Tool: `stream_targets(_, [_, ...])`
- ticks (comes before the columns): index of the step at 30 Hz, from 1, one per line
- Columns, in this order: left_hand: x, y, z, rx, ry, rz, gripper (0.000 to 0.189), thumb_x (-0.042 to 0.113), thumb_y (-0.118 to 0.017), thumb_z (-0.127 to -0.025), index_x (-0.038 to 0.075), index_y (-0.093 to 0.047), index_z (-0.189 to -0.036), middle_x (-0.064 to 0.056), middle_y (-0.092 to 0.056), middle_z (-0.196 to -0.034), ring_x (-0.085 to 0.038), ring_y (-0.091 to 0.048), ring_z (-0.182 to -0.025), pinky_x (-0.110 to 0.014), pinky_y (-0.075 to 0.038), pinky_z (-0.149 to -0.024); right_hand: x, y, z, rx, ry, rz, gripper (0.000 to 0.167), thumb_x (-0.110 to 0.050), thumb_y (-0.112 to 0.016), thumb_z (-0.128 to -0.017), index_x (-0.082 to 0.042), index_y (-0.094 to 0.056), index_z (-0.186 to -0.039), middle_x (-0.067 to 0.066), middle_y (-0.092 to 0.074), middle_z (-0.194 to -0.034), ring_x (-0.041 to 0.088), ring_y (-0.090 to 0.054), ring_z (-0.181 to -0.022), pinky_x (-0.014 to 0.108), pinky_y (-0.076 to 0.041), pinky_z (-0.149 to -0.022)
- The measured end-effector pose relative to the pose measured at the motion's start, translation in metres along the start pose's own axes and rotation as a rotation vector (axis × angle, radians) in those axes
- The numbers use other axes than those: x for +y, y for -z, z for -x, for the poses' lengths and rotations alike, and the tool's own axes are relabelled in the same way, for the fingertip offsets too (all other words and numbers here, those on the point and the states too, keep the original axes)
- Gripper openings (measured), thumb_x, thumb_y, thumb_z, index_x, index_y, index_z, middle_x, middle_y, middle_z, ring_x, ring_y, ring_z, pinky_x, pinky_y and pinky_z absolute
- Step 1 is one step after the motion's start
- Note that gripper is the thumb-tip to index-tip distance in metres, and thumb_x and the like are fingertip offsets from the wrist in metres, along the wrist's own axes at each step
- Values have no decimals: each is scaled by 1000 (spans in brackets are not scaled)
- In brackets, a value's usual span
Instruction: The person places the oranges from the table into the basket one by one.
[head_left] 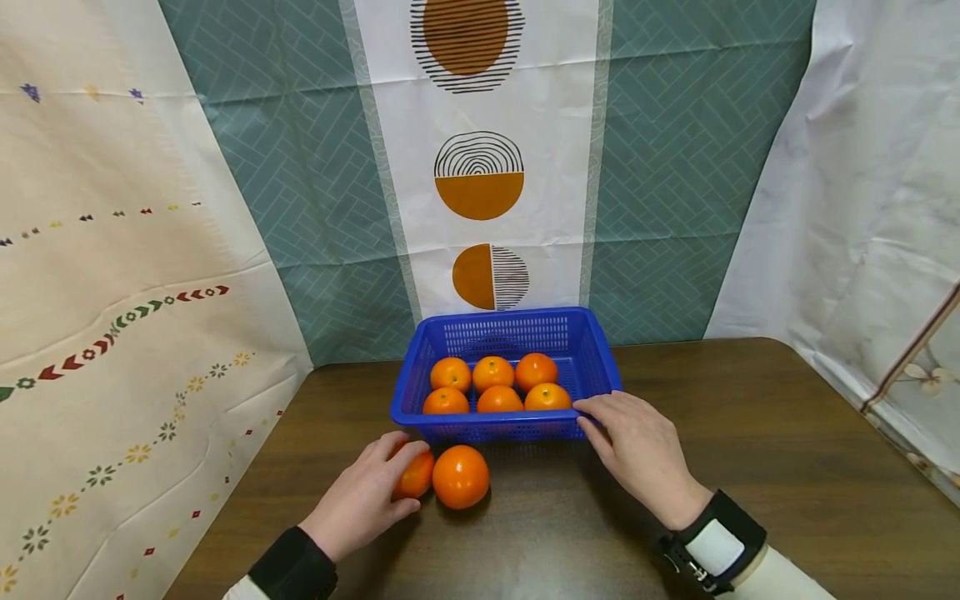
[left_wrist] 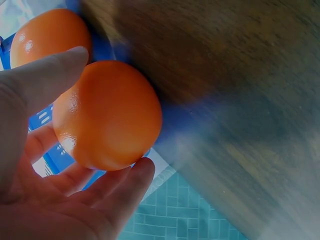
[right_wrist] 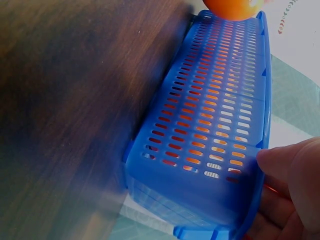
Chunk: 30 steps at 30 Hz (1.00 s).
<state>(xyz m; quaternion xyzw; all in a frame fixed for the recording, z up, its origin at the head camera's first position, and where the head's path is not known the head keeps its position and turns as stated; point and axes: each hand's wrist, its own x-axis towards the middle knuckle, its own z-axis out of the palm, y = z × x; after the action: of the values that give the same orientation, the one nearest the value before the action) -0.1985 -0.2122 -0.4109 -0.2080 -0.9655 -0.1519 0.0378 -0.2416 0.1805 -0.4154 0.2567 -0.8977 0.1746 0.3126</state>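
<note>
My left hand [head_left: 360, 500] holds an orange [head_left: 416, 477] on the table, left of the basket's front. In the left wrist view, the thumb and fingers curve round that orange [left_wrist: 107, 115]. Just right of it rests a second orange [head_left: 461, 477], touching or nearly touching it. A blue plastic basket [head_left: 495, 429] with slotted walls stands behind them, with several oranges in two rows inside. My right hand [head_left: 641, 454] grips the basket's front right corner. The right wrist view shows the thumb [right_wrist: 275, 160] outside the rim and the fingers inside, partly hidden.
The brown wooden table [head_left: 540, 533] extends to both sides of the basket. Directly behind the basket hangs a green and white patterned cloth [head_left: 667, 208]. More cloths hang at the left [head_left: 150, 350] and right.
</note>
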Motion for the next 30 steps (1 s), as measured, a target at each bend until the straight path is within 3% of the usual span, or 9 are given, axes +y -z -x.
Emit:
stream_targets(11, [-4,-3,0,68,-54,-24,62,15,-96,-89,13,-66,-143,-14,-60,-144,-33,-64,-124,-57,-57,-104,0,-1,0,11,10,3,27,-17,-88,-96,-10,-82,-122,5,-82,-115,29,-77,-113,55,-54,-110])
stream_targets(16, [-6,-3,0,57,-32,-17,61,16,-96,-89,14,-67,-143,-13,-60,-144,-32,-64,-124,-56,-57,-105,0,-1,-1,10,9,2,27,-18,-88,-96,-11,-82,-122,5,-82,-115,29,-77,-113,55,-54,-110])
stream_targets(30, [0,10,7,94,-49,-44,60,16,-96,-89,15,-68,-141,-11,-61,-141,-29,-64,-122,-53,-58,-104,2,-2,1,-1,-7,2,28,-20,-88,-97,-11,-82,-122,4,-82,-116,30,-77,-115,56,-54,-110])
